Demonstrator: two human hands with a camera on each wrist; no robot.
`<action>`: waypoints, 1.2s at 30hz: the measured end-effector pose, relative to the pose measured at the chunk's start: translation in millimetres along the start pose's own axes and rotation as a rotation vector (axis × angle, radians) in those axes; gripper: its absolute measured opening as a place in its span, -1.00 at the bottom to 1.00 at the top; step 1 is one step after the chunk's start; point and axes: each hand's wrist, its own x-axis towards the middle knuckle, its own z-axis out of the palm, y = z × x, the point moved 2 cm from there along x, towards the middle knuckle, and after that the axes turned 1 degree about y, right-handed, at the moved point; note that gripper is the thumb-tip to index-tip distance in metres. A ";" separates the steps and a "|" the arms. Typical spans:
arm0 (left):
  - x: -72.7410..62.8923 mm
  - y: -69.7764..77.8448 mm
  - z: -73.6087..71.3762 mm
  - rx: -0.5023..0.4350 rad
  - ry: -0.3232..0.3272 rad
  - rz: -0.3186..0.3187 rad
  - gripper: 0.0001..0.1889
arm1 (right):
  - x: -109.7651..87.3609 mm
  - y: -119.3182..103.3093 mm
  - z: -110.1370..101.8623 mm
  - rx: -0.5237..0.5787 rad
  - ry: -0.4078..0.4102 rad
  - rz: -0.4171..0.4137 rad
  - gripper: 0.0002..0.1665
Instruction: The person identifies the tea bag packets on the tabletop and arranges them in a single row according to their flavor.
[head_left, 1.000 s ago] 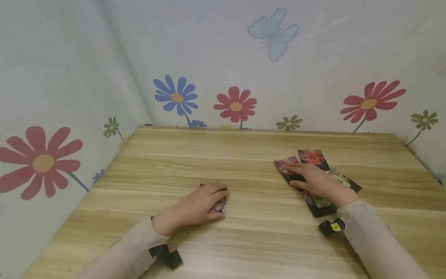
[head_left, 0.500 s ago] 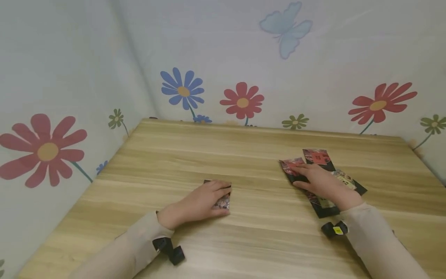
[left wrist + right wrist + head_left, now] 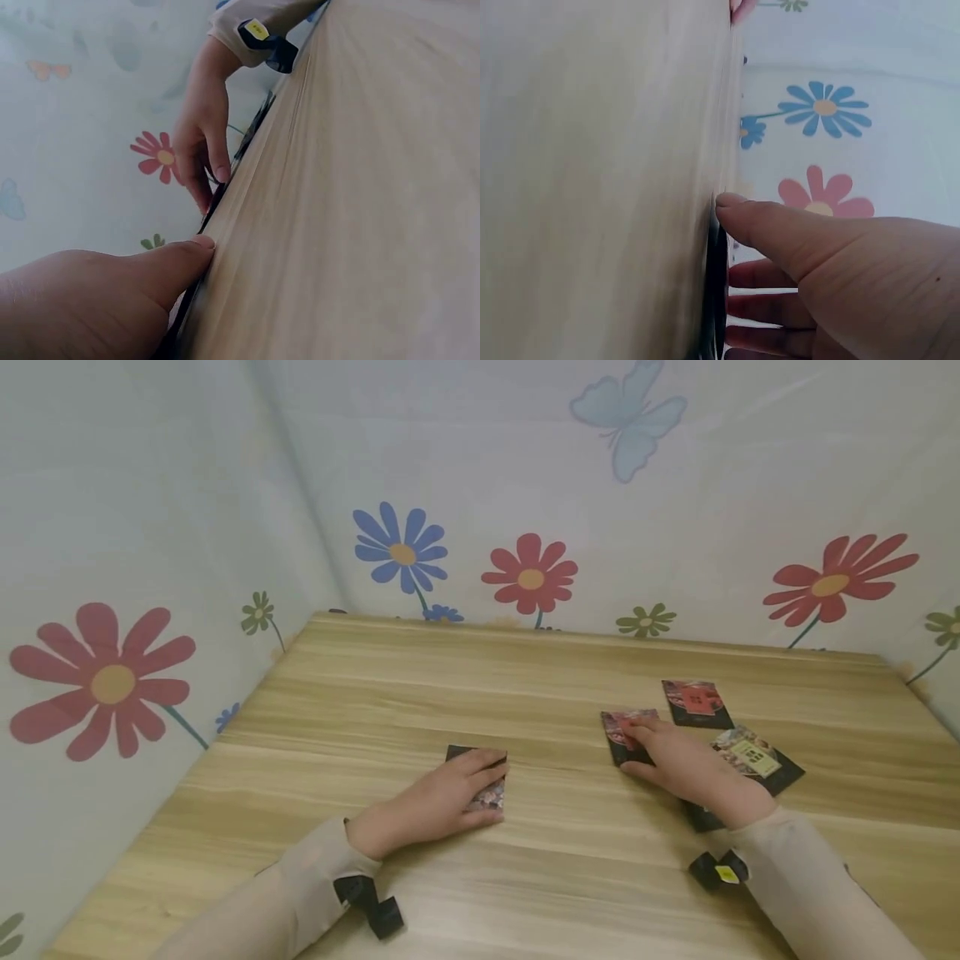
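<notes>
My left hand [image 3: 435, 797] rests over a small dark card [image 3: 491, 795] with a flowery print, left of the table's middle. Its fingers stretch across the card, and the thumb lies by the near edge. On the right, my right hand [image 3: 693, 768] touches a dark card with a red label [image 3: 618, 731], fingers on top and thumb low at the near side. In the right wrist view the thumb [image 3: 742, 210] sits at the card's edge [image 3: 716, 292]. Part of another dark card [image 3: 701, 816] shows below the right wrist, mostly hidden by that hand.
A second red-labelled card [image 3: 697, 700] lies beyond the right hand. A yellow-labelled card [image 3: 753, 756] lies to its right. The wooden table [image 3: 375, 685] meets a white curtain [image 3: 450, 443] printed with flowers at its back and left.
The red-labelled card under my right hand has slid slightly left and nearer, away from the other cards. The left hand stays on its card. The head view has shifted a little.
</notes>
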 end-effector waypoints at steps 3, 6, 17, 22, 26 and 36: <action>-0.8 1.1 2.2 -0.051 -0.040 -0.027 -0.31 | -0.4 -4.7 0.3 0.000 0.024 -0.022 -0.29; -1.3 1.8 4.5 -0.073 -0.067 -0.041 -0.31 | -0.2 -7.9 2.8 -0.003 0.038 -0.036 -0.30; -1.8 -0.1 5.4 -0.065 -0.052 -0.027 -0.32 | 2.8 -27.9 6.5 0.014 0.081 -0.061 -0.34; -1.8 -0.5 5.5 -0.066 -0.058 -0.023 -0.32 | 0.1 -40.8 7.8 -0.048 0.114 -0.085 -0.36; -2.0 0.1 4.5 -0.067 -0.065 -0.029 -0.32 | -1.4 -51.0 8.8 -0.065 0.123 -0.101 -0.38; -1.2 -1.7 6.8 -0.053 -0.047 -0.021 -0.32 | -1.8 -66.6 14.9 -0.019 0.097 -0.127 -0.34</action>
